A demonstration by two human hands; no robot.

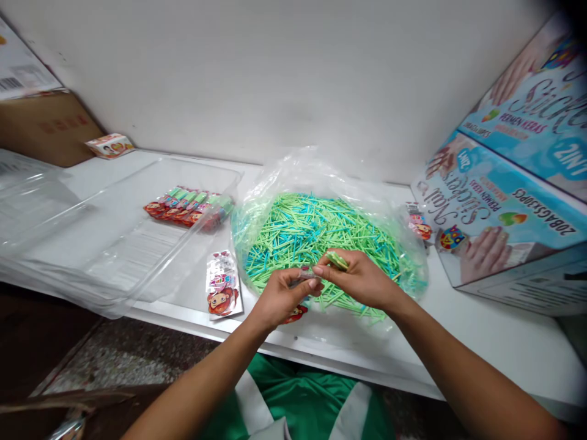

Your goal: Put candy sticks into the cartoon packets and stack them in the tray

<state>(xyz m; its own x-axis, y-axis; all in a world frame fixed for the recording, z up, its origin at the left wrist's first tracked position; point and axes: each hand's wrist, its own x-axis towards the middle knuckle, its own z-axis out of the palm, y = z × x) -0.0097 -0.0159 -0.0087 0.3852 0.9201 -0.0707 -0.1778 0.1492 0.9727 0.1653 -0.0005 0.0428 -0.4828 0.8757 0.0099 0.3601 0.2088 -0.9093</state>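
Note:
Green and blue candy sticks (316, 226) lie heaped in an open clear plastic bag (293, 168) on the white table. Above the near side of the heap my two hands meet. My left hand (284, 296) is closed on a small printed packet (296, 314), whose red lion picture shows below the fingers. Several green sticks (337, 260) are pinched in my right hand (360, 275), and its fingertips touch the packet's upper end. Left of the bag lies a flat stack of packets (223, 286) with the same lion picture.
A clear plastic tray (114, 256) on the left holds a row of filled packets (188, 206). Large blue printed boxes (499, 208) stand at right, with another packet (418, 221) beside them. A brown carton (46, 125) and a small orange-white box (110, 145) are at back left.

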